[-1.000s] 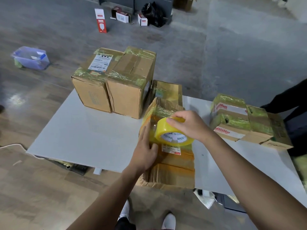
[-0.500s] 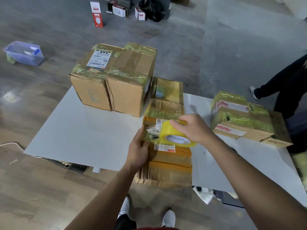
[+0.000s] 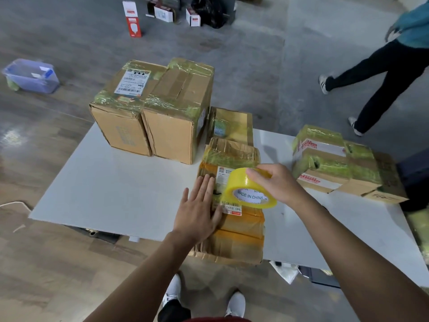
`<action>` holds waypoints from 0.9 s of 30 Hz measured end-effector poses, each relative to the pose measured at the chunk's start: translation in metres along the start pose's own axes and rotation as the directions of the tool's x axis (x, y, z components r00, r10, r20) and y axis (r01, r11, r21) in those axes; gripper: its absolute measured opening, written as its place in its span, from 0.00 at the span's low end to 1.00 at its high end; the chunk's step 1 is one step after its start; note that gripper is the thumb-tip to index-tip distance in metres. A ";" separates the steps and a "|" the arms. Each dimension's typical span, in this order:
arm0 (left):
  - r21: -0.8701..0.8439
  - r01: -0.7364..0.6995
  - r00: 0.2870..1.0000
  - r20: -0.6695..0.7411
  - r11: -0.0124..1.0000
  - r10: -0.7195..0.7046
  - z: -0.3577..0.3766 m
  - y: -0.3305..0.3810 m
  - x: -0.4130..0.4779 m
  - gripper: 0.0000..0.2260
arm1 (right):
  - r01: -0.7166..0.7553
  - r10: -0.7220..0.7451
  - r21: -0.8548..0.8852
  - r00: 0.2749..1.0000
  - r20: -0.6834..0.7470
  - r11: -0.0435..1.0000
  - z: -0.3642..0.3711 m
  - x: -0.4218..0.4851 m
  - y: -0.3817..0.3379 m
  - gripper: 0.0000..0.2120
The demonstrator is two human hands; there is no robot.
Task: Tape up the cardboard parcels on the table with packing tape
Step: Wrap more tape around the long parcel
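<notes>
Your left hand [image 3: 199, 212] lies flat, grip wide, pressing the flat brown cardboard parcel [image 3: 241, 238] that overhangs the near edge of the white surface [image 3: 116, 194]. Your right hand [image 3: 276, 182] holds the yellow packing-tape roll [image 3: 232, 185] in its grip just above. A hard tape pull may drag the parcel off.

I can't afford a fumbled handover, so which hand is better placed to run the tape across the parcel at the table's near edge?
Right. The right hand grips the yellow packing tape roll directly over the near parcel. The left hand lies flat on the parcel's left side with its fingers straight, well placed to steady it.
</notes>
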State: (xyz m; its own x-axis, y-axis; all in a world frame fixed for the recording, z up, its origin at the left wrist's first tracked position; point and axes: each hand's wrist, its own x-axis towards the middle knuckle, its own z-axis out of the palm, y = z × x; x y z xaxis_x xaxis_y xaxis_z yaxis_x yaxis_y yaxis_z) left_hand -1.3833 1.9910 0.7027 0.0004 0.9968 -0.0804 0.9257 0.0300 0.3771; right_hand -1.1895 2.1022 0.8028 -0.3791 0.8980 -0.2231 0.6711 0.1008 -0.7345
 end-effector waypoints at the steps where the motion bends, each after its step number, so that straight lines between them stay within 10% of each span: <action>1: 0.013 0.005 1.000 0.005 1.000 -0.005 -0.001 0.001 0.001 0.35 | 0.011 -0.011 -0.022 1.000 -0.006 1.000 0.001 0.001 -0.001 0.26; 9: 0.106 0.018 1.000 0.021 0.994 -0.020 -0.006 0.006 0.006 0.35 | 0.091 -0.100 -0.457 0.995 0.006 0.885 -0.015 -0.007 -0.021 0.28; 17: 0.206 0.046 0.993 0.096 0.978 -0.067 -0.004 0.018 0.012 0.38 | 0.002 -0.001 0.069 1.000 -0.007 0.998 -0.023 -0.020 0.015 0.26; 27: 0.280 0.062 0.989 0.115 0.958 -0.097 -0.012 0.027 0.017 0.42 | 0.024 -0.064 -0.374 0.993 -0.096 0.927 -0.030 -0.018 0.013 0.29</action>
State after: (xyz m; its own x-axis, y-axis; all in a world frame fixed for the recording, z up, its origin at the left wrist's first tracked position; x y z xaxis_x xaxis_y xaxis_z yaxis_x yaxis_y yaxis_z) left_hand -1.3627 2.0100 0.7231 -0.0461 0.9738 -0.2227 0.9928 0.0693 0.0975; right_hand -1.1542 2.1001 0.8166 -0.3584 0.9267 -0.1130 0.8516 0.2749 -0.4462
